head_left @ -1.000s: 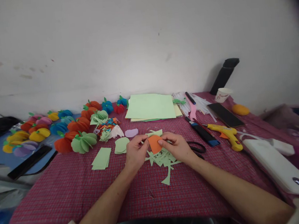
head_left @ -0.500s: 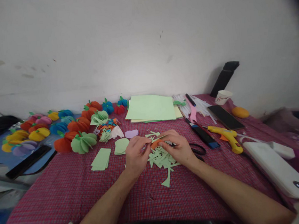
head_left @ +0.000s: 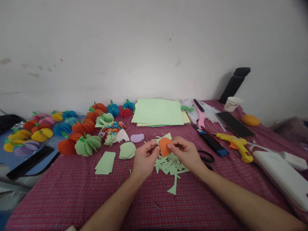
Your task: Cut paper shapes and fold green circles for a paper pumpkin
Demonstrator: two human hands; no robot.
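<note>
An orange paper piece (head_left: 165, 147) lies over a light green paper (head_left: 167, 136), both held up between my hands. My left hand (head_left: 145, 160) pinches their left edge. My right hand (head_left: 186, 153) pinches the right side, its thumb on the orange piece. Beneath and behind the hands is a heap of green paper scraps (head_left: 171, 166). Black scissors (head_left: 206, 156) rest just right of my right hand, partly hidden by it. To the left lie a stack of rounded green pieces (head_left: 127, 150) and some green rectangles (head_left: 105, 163).
Paper pumpkins (head_left: 88, 144) fill the back left. Green sheets (head_left: 157, 111) lie at the back. On the right are a yellow glue gun (head_left: 236, 142), a cutter (head_left: 213, 142), a phone (head_left: 235, 124), a paper cup (head_left: 232, 103) and a white power bank (head_left: 286, 179).
The papers between my hands have been tilted upright, so the orange face and the green behind it now show more fully. The whole view has shifted slightly.
</note>
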